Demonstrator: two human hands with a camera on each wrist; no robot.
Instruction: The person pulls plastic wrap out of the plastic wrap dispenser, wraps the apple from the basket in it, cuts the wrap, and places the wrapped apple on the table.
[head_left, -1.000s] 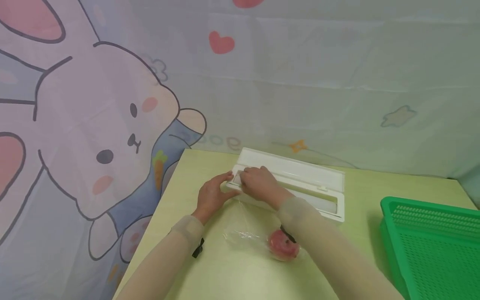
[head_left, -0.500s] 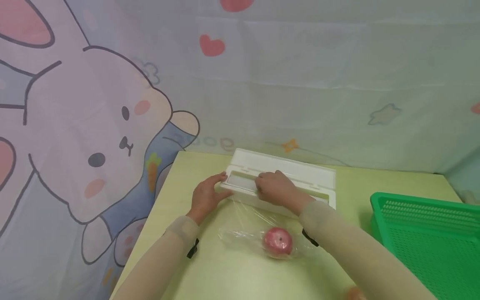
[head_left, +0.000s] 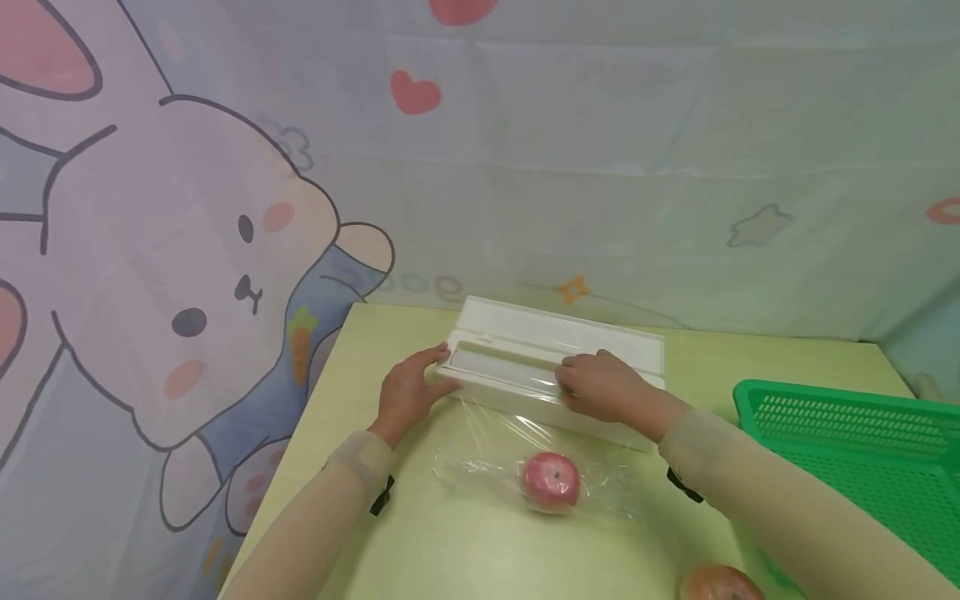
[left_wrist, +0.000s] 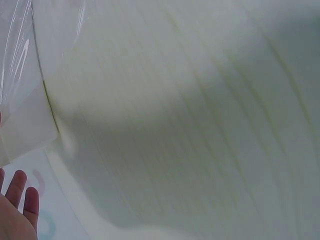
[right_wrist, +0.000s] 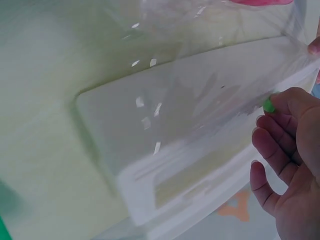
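Note:
A white cling film dispenser (head_left: 502, 401) lies on the table with its lid (head_left: 558, 325) flipped back. My left hand (head_left: 407, 393) holds its left end, thumb at the front and fingers at the end. Between the thumb and index finger of my right hand (head_left: 609, 388) is a small green slider (right_wrist: 269, 105), pinched at the slot along the box's top edge, right of its middle. Clear film (head_left: 487, 433) runs from the dispenser towards me, over and around a pinkish-red apple (head_left: 551, 483) on the table.
A green plastic basket (head_left: 742, 402) stands at the right, partly behind my right sleeve. At the bottom edge, a second orange-red fruit (head_left: 718, 583) is partly cut off. A cloth backdrop with a rabbit (head_left: 195, 250) hangs behind the table.
My right hand has slid rightwards along the dispenser from near its left end. The left hand stays at that end. The second fruit has come into view as the head view shifted.

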